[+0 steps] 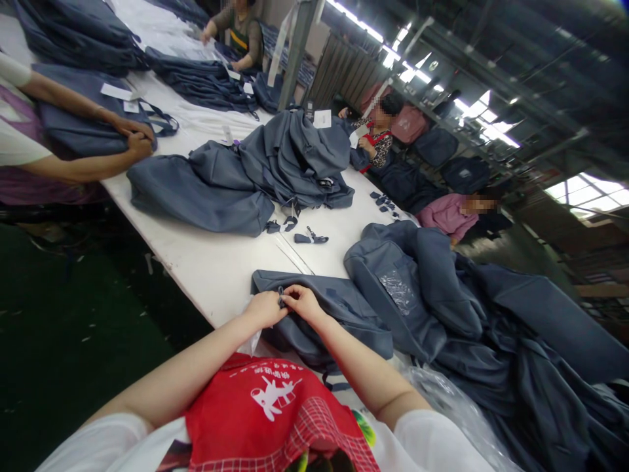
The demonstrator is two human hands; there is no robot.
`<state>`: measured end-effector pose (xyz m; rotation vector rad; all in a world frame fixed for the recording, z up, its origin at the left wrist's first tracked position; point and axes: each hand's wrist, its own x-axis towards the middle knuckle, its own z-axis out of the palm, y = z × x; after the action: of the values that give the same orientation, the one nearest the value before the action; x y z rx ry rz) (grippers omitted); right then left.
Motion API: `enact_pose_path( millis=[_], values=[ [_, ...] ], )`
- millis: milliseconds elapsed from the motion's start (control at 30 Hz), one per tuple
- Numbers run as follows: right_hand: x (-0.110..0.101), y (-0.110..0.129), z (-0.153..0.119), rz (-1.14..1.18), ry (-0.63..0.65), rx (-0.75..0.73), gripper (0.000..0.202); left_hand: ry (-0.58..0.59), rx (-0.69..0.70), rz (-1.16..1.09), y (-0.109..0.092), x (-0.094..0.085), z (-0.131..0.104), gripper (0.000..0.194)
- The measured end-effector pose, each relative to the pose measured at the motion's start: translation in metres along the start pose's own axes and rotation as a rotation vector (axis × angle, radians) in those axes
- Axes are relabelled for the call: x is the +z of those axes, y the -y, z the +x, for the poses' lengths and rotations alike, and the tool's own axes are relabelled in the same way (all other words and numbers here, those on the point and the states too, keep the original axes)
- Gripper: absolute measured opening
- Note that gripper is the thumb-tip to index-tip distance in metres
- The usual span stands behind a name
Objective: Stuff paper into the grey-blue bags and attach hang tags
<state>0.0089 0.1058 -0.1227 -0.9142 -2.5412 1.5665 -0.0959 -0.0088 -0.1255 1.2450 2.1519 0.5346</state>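
A grey-blue backpack (pixel 344 314) lies flat on the white table (pixel 216 262) just in front of me. My left hand (pixel 265 308) and my right hand (pixel 302 301) meet at its near left edge. Both pinch a small dark zipper pull (pixel 282 300) between the fingertips. A clear plastic bag (pixel 253 341) hangs from under my left hand at the table's edge.
A heap of the same backpacks (pixel 491 314) fills the right. More lie piled mid-table (pixel 289 164), with loose dark strap pieces (pixel 310 238) nearby. A co-worker's hands (pixel 132 134) rest on a bag at the left. Other people sit across the table.
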Motion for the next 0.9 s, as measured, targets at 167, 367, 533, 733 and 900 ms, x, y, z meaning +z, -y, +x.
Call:
enact_pose_path(
  millis=[167, 367, 533, 733, 900],
  values=[
    [-0.005, 0.004, -0.008, -0.293, 0.069, -0.106, 0.01, 0.035, 0.077, -0.029, -0.004, -0.011, -0.005, 0.045],
    [-0.007, 0.008, -0.017, -0.753, 0.088, -0.078, 0.021, -0.165, -0.078, -0.28, 0.05, -0.031, -0.015, 0.032],
    [-0.005, 0.016, -0.009, -0.734, 0.142, -0.122, 0.021, -0.077, -0.229, -0.446, 0.084, -0.009, -0.024, 0.023],
    [0.0, 0.02, 0.001, -0.442, 0.201, -0.318, 0.021, -0.079, -0.338, -0.795, 0.072, 0.031, -0.021, 0.035],
    [0.014, 0.02, 0.011, -0.427, 0.158, -0.267, 0.023, -0.031, -0.46, -1.18, 0.068, 0.039, -0.018, 0.033]
  ],
)
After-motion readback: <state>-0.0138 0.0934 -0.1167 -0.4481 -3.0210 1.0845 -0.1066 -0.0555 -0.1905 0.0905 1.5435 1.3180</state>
